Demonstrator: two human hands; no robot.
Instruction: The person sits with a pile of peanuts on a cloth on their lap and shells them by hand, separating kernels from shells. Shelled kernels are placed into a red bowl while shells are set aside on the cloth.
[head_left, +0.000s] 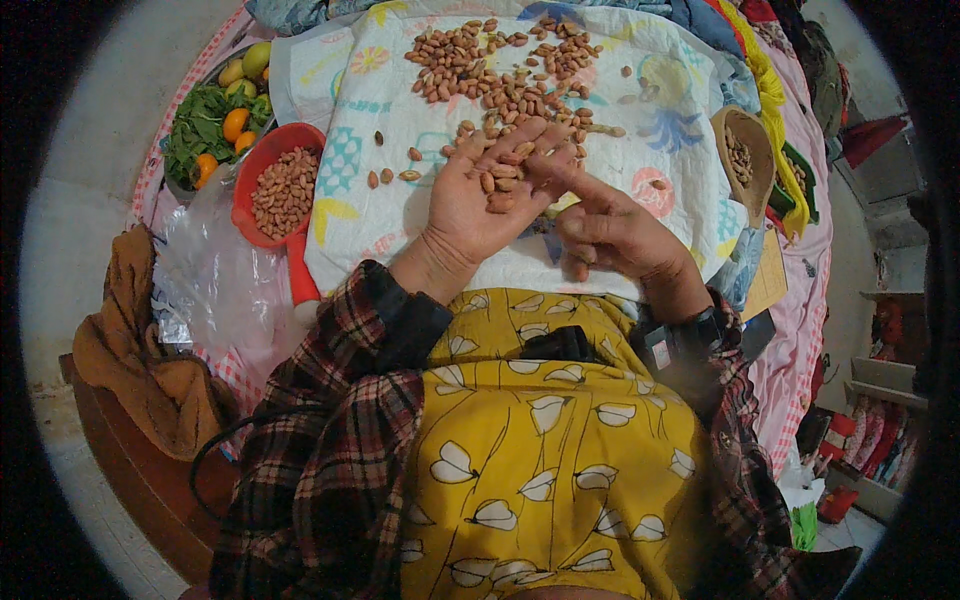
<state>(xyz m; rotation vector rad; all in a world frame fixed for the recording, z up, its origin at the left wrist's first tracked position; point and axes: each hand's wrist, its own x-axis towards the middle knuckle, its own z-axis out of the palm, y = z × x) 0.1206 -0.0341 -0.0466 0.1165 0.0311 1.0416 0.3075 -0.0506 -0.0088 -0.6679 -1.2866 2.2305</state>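
My left hand (476, 202) is turned palm up, with several shelled peanuts (501, 182) lying in the palm and on the fingers. Over its fingers reaches my right hand (622, 225), its index finger extended at the peanuts and its other fingers curled; whether it pinches anything is hidden. Beyond both hands a heap of peanuts (450, 67) is spread on a white printed cloth (375, 247). A few loose ones lie left of my left hand, and a long peanut pod (606, 130) lies right of the heap.
At the left stand a red plastic scoop (294, 259) full of peanuts, a clear plastic bag (217, 262) and a bowl of greens (196, 127) with orange fruit (235, 124). A wooden ladle (757, 180) holding nuts or pods and a green container (784, 202) are at the right.
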